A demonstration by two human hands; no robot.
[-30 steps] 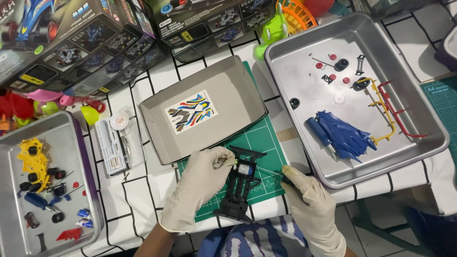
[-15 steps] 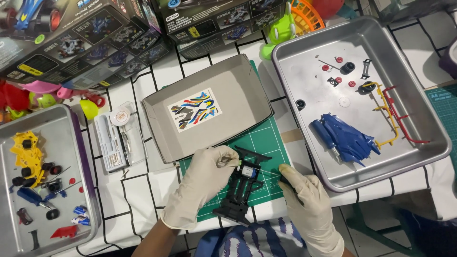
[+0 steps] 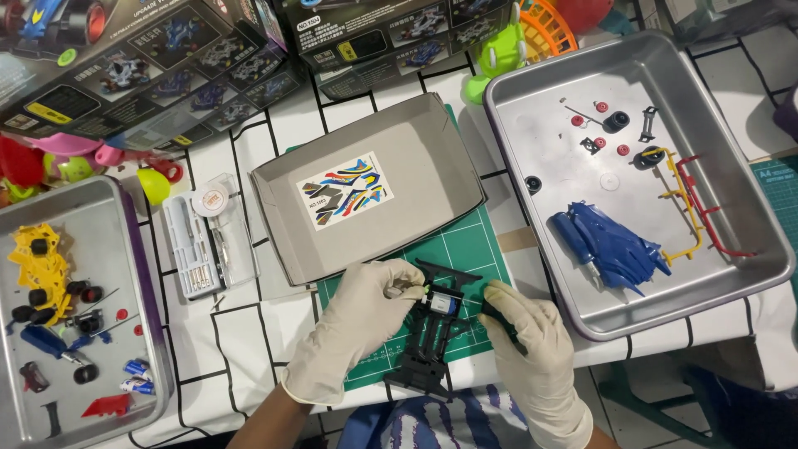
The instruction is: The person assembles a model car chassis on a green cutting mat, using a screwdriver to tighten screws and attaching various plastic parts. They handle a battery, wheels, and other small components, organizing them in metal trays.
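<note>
Two gloved hands work a black toy-car chassis [image 3: 434, 333] on a green cutting mat [image 3: 465, 249] — the left hand [image 3: 353, 328] pinches a small part at its motor, the right hand [image 3: 532, 349] closes on its side — beside a grey cardboard tray [image 3: 283, 216].

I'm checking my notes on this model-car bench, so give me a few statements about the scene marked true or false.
1. Both hands wear pale gloves. True: the left hand and right hand are gloved.
2. The black chassis lies in the right metal tray. False: it sits on the green cutting mat, between the hands.
3. The blue car body lies in the right metal tray. True.
4. The sticker sheet lies on the cutting mat. False: it lies in the grey cardboard tray.
5. Yellow parts lie in the left metal tray. True.
</note>
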